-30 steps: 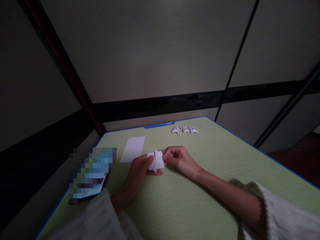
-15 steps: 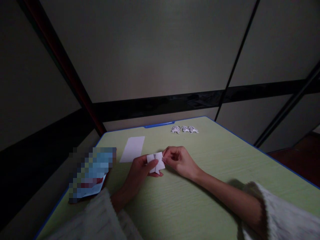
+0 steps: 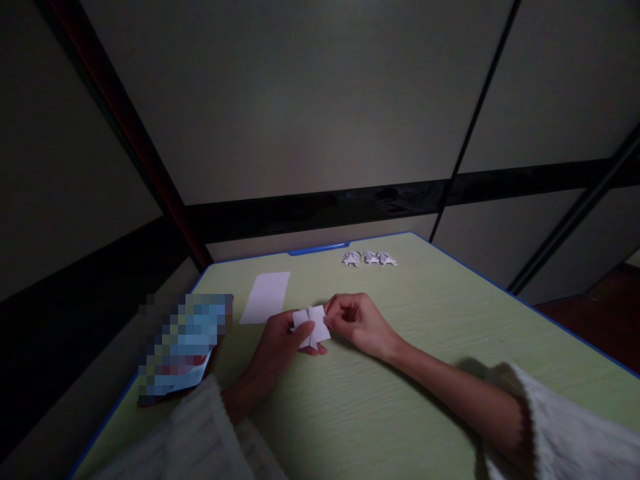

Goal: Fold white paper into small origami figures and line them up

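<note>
A small white partly folded paper piece (image 3: 314, 325) is held just above the pale green table (image 3: 380, 413), between both hands. My left hand (image 3: 277, 347) grips its left side, thumb across the front. My right hand (image 3: 357, 320) pinches its right edge with curled fingers. Both wrists come out of white knitted sleeves.
A flat white paper rectangle (image 3: 265, 297) lies to the left behind the hands. Three small folded white paper figures (image 3: 369, 259) sit in a row near the table's far edge. A blurred-out blue and red object (image 3: 183, 343) lies at the left edge. Walls close in behind.
The paper piece has been pressed a little lower and flatter between the hands; the upper flap that stuck up is folded down. The hands have barely shifted.
</note>
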### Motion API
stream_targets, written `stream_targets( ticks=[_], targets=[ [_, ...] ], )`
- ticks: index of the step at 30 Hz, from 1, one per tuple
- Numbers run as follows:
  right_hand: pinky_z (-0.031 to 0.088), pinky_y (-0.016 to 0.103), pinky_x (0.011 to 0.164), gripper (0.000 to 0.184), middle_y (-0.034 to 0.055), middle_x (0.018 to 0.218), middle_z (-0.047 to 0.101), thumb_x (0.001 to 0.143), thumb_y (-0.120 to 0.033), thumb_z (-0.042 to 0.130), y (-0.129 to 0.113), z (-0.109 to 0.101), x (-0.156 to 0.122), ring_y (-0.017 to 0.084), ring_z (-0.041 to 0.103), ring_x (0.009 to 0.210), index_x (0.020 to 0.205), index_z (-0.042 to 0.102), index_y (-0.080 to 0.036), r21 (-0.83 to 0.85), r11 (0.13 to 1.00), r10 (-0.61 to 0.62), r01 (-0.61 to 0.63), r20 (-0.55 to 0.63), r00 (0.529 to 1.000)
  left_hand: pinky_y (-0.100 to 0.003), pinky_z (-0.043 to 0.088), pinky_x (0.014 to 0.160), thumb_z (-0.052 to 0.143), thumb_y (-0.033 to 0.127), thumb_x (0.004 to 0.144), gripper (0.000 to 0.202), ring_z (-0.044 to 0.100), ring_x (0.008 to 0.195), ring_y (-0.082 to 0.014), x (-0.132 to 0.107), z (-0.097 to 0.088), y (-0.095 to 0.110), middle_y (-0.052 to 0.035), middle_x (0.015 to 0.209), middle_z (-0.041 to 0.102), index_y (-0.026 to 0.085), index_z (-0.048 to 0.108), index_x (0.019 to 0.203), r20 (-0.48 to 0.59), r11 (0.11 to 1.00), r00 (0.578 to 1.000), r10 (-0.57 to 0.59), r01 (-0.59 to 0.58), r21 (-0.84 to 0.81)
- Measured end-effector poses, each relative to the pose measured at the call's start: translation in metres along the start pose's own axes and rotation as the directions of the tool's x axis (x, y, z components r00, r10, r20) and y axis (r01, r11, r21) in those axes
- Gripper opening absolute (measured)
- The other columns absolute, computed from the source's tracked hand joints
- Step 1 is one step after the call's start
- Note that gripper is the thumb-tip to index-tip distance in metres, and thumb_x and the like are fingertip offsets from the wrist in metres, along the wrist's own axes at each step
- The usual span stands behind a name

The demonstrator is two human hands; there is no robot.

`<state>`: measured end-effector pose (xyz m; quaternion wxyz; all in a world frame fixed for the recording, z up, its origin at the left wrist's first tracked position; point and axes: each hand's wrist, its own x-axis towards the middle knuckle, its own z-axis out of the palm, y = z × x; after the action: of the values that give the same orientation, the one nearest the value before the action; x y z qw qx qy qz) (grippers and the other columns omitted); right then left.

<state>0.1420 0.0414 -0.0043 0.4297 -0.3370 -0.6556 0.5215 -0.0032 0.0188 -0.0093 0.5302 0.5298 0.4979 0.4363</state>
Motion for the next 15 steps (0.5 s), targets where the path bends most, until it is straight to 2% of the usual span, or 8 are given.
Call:
stream_targets(
  ticks=[5,11,15],
  targets=[
    [0.027,0.020,0.044,0.008,-0.0021,0.054,0.044,0.059,-0.015,0.050,-0.0002,0.0001,0.0007,0.006,0.036,0.047,0.054,0.045,-0.012,-0.018,1.000,0.018,-0.018,-0.005,1.000,-0.025,0.048,0.046,0.053,0.028,0.064,0.018,0.059,0.045,-0.0152,0.0019,0.0001,-0.0036,-0.0001,0.053,0.063,0.012,0.059,0.067,-0.005,0.989,1.000,-0.014,0.013,-0.149],
    [0.026,0.019,0.044,0.009,-0.0030,0.051,0.042,0.060,-0.016,0.050,0.0002,0.0004,-0.0008,0.005,0.034,0.046,0.054,0.045,-0.012,-0.038,0.999,0.019,-0.019,0.008,1.000,-0.020,0.044,0.044,0.059,0.026,0.063,0.015,0.058,0.045,-0.0130,-0.0002,0.0012,0.0016,0.0000,0.047,0.062,0.011,0.059,0.061,-0.016,1.000,1.000,-0.001,0.002,0.022],
    [0.025,0.020,0.044,0.008,-0.0025,0.052,0.043,0.061,-0.016,0.050,0.0000,-0.0007,-0.0014,0.005,0.034,0.046,0.056,0.047,-0.011,-0.011,1.000,0.017,-0.016,0.035,0.999,-0.019,0.043,0.045,0.057,0.026,0.066,0.015,0.058,0.045,-0.0115,-0.0011,0.0005,0.0022,-0.0002,0.049,0.063,0.011,0.059,0.064,0.005,0.999,1.000,0.027,-0.028,0.043]
  ],
)
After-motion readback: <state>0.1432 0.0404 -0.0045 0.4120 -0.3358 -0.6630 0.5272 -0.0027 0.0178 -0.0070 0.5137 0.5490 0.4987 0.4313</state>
